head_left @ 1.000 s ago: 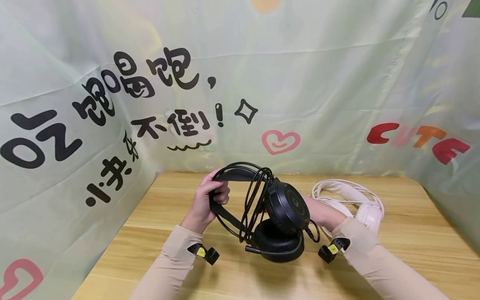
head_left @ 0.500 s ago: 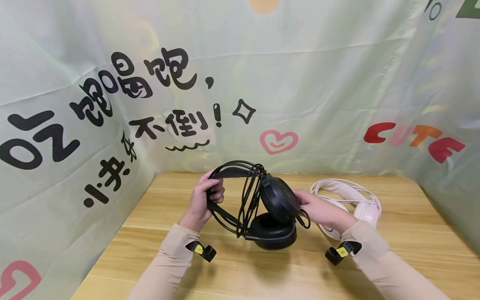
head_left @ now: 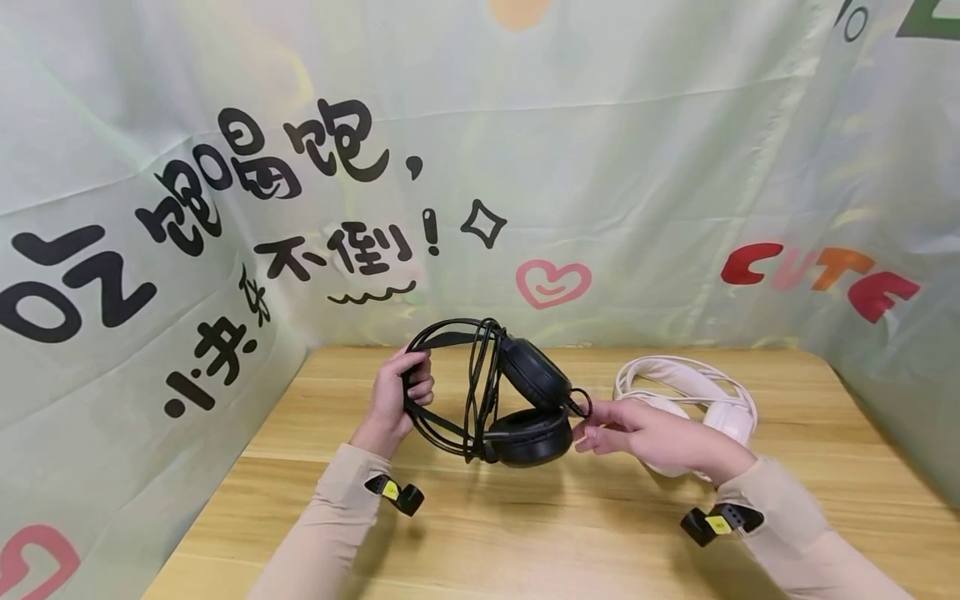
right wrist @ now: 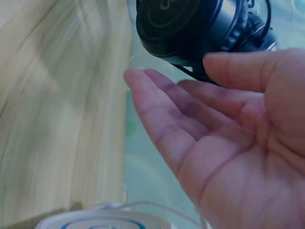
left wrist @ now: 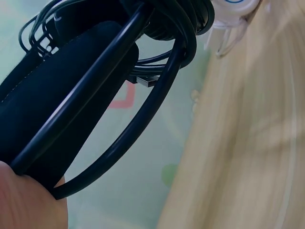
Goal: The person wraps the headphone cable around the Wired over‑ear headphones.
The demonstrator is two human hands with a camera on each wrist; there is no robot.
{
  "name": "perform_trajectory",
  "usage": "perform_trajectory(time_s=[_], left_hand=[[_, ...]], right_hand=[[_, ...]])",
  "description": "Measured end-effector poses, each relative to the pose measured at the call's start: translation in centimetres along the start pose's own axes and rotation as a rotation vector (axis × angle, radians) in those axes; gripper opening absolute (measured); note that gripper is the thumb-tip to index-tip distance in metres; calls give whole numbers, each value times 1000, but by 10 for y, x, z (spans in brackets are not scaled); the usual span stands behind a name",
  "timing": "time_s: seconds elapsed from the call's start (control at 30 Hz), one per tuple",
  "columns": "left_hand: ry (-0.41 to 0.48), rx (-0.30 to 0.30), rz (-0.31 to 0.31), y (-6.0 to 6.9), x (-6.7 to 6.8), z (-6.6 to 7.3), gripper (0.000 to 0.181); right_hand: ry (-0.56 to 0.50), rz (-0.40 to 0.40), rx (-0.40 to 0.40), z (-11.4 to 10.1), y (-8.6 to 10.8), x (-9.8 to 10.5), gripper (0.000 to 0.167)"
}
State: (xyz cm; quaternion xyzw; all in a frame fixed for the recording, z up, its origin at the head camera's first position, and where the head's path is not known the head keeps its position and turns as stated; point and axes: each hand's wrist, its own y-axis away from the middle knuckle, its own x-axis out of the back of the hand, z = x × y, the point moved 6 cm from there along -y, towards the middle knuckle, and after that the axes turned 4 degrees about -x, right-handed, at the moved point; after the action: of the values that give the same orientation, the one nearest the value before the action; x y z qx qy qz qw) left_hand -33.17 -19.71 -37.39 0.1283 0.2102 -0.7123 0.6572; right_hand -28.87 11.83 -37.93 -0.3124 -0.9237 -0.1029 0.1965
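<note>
By its headband, my left hand (head_left: 392,393) grips a pair of black over-ear headphones (head_left: 534,438), held up off the table. Their black cable is wound in loops across the band, and a metal USB plug (left wrist: 147,81) pokes out of the coil in the left wrist view. Beside the ear cups is my right hand (head_left: 648,433), its fingers extended and slightly bent. In the right wrist view the palm (right wrist: 228,162) shows with nothing in it, just under an ear cup (right wrist: 178,24). Whether a fingertip touches the cup or the cable loop I cannot tell.
White headphones (head_left: 726,417) with a white cable lie on the wooden table (head_left: 480,533), behind my right hand. A printed fabric backdrop (head_left: 637,192) rises along the back and both sides of the table.
My right hand has come away from the ear cups and moved right, its fingers now extended. The black headphones have shifted slightly left, with my left hand still gripping the headband.
</note>
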Motion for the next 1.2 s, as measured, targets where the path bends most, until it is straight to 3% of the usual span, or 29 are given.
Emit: perform_trajectory(time_s=[0.13,0.3,0.63,1.2], left_hand=[[16,49,67,-4,12,-4,25],[10,120,127,-7,26,-10,28],[-4,170,179,-11,54,-18,31],[-47,249,257,-5,82,-29,28]], right_hand=[[78,-27,-8,0,10,-3,51],[201,-26,-25,-1,19,-6,50],[179,-42,-111,8,26,-12,52],[200,-69,-43,10,30,-21,52]])
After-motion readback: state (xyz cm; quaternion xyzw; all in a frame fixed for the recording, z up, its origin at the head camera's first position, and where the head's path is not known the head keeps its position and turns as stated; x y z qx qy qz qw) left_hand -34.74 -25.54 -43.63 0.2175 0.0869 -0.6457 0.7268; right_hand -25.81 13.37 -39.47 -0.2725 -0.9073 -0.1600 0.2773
